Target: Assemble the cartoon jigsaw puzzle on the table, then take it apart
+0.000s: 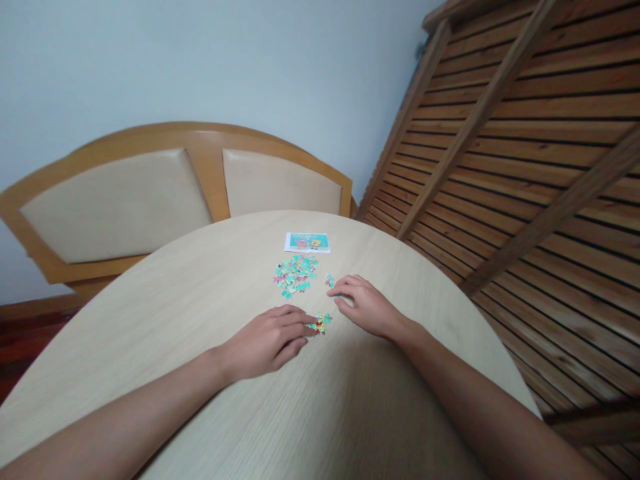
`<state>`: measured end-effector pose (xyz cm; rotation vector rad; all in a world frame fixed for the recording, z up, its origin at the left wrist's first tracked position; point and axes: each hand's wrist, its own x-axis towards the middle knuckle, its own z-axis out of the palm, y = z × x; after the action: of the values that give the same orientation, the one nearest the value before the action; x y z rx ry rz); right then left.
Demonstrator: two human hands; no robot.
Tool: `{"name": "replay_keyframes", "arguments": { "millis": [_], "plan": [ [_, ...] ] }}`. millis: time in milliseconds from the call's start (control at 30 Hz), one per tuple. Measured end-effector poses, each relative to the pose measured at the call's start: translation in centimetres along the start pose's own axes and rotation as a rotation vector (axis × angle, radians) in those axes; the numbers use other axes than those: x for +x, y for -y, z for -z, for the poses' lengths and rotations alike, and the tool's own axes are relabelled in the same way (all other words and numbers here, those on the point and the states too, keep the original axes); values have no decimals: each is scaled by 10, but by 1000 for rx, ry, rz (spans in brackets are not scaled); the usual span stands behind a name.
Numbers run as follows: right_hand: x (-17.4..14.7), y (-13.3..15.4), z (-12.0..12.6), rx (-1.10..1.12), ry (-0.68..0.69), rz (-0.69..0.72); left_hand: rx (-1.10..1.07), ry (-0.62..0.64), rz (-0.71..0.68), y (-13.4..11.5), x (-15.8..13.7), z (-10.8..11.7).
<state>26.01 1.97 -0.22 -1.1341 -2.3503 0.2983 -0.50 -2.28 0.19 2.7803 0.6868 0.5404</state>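
My left hand [270, 339] lies palm down on the table, fingers stretched out and touching the left side of a small joined patch of jigsaw puzzle pieces [321, 323], yellow and teal. To the right of that patch, my right hand [364, 305] rests with curved fingers, its thumb apart from the index finger. A few loose puzzle pieces [329, 280] lie just beyond its fingertips. Something teal shows faintly beneath those fingers, mostly hidden. Farther off, a heap of loose teal, pink and white puzzle pieces [296, 273] is spread out.
A reference picture card [309, 243] with pink and yellow cartoon figures lies behind the heap. Everything rests on a round pale wooden table [210, 287]. Beyond stands a padded wooden headboard [210, 170] against the wall, with a slatted wooden panel [505, 167] leaning at the right.
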Motion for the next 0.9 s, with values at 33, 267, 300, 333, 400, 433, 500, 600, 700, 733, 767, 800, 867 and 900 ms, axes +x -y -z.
{"name": "replay_keyframes", "arguments": {
  "millis": [33, 267, 300, 333, 400, 433, 500, 600, 700, 733, 767, 800, 867, 900],
  "plan": [
    [-1, 2, 1, 9, 7, 7, 2, 0, -2, 0, 0, 0],
    [-8, 11, 6, 38, 99, 24, 11, -1, -8, 0, 1, 0],
    [-9, 12, 6, 38, 111, 27, 12, -3, -9, 0, 1, 0],
    [-9, 12, 6, 40, 120, 32, 13, -4, -11, 0, 1, 0],
    [-8, 12, 5, 45, 127, 42, 18, -2, -13, 0, 1, 1],
    [-8, 13, 5, 45, 127, 47, 22, 0, -13, 0, 1, 1],
    [-6, 14, 5, 31, 123, 58, 34, 7, -12, 0, 0, 1],
    [-5, 16, 4, -2, 114, 77, 47, 10, -9, 0, 0, 1],
    [-4, 17, 2, -30, 96, 106, 51, 11, -8, 0, -1, 0],
    [-4, 16, 2, -41, 89, 119, 52, 13, -6, 0, -1, 0],
    [-3, 16, 2, -53, 79, 133, 52, 14, -5, -1, -1, 0],
    [-3, 16, 2, -64, 68, 147, 52, 15, -3, -1, -1, 0],
    [-3, 15, 1, -82, 41, 163, 45, 16, -2, -1, -1, 0],
    [-2, 16, 0, -91, 27, 164, 38, 14, -2, -1, -1, 0]
  ]
}}
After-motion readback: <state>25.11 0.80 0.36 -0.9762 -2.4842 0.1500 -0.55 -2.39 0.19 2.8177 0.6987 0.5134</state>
